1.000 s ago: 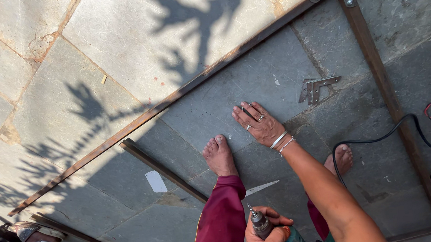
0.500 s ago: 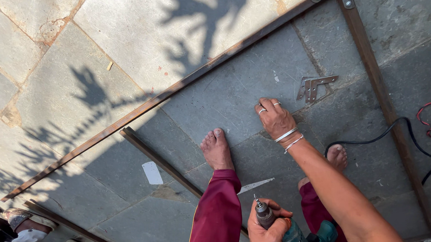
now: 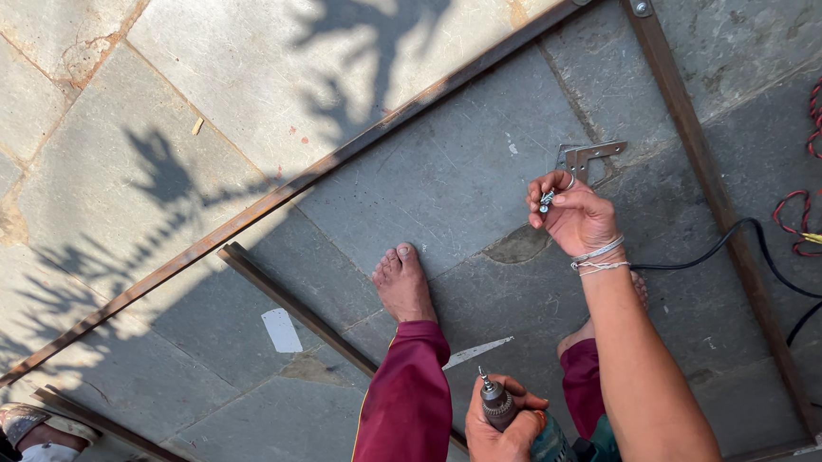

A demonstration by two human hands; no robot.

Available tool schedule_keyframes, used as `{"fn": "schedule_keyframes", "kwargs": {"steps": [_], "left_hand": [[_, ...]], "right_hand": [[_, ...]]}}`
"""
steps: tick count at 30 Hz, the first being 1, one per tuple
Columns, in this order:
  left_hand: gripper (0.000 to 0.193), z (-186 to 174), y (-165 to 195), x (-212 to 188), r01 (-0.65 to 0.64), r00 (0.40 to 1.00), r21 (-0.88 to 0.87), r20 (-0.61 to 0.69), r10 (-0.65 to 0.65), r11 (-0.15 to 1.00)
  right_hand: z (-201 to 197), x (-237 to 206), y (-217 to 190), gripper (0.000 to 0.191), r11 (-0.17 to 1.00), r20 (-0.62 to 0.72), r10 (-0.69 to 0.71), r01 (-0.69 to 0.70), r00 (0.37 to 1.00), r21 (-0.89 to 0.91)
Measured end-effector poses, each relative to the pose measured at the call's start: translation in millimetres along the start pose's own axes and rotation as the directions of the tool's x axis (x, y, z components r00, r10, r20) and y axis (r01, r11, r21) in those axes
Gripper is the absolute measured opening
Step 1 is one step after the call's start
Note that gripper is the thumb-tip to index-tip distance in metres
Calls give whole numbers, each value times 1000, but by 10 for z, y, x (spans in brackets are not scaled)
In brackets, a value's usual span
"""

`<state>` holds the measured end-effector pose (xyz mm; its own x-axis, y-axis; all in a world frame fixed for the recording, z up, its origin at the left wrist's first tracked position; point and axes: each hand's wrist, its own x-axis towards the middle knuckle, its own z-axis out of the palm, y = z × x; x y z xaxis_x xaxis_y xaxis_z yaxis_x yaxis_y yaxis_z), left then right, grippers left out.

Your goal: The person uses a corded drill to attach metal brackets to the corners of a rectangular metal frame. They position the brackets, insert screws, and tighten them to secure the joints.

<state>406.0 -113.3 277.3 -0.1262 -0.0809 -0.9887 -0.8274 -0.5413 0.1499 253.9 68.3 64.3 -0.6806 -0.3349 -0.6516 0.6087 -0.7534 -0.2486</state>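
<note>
1. The right hand (image 3: 572, 214) is raised above the stone floor (image 3: 446, 181), its thumb and fingertips pinched shut on a small screw (image 3: 545, 199). The screw sits at the very tip of that grip, held clear of everything below.
2. The left hand (image 3: 501, 435) is wrapped tight around a power drill (image 3: 528, 433), bit (image 3: 483, 379) pointing up and away from the body. The drill sits nearer the body than the screw grip, below it in the head view.
3. Just beyond the screw grip, an angled metal bracket (image 3: 589, 156) lies flat on the floor, inside the rusty metal frame (image 3: 692, 166).
4. Judged from this, the step in hand is readying a fastener: screw picked up, driver ready, the two well apart.
5. The next move likely calls for bringing the screw and bit together, or seating the screw in a bracket hole; the small screw could slip from the pinch.
6. A bare foot (image 3: 403, 284) rests on the floor between both grips; a black cable (image 3: 765, 266) runs off to the right.
</note>
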Motion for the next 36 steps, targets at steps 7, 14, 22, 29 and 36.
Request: {"fn": "schedule_keyframes", "kwargs": {"steps": [7,14,22,29,36], "left_hand": [[29,38,86,-39,25,1000,14,-12,-25,1000],[29,59,150,-22,17,1000,28,-19,-17,999],[29,85,298,-75,38,999,137,-39,-33,990],[29,114,460,-90,55,998,173,-46,-47,983],[29,99,487,-103,43,999,183,-30,-38,982]], "right_hand": [[-204,-116,-72,11,892,-460,-326,109,826,-438],[-171,65,23,34,610,-620,-676,-171,398,-774],[160,376,183,44,-30,-184,-898,-473,399,-881],[115,218,141,17,523,-457,-788,57,412,-850],[134,51,54,30,854,-778,-518,162,355,-495]]}}
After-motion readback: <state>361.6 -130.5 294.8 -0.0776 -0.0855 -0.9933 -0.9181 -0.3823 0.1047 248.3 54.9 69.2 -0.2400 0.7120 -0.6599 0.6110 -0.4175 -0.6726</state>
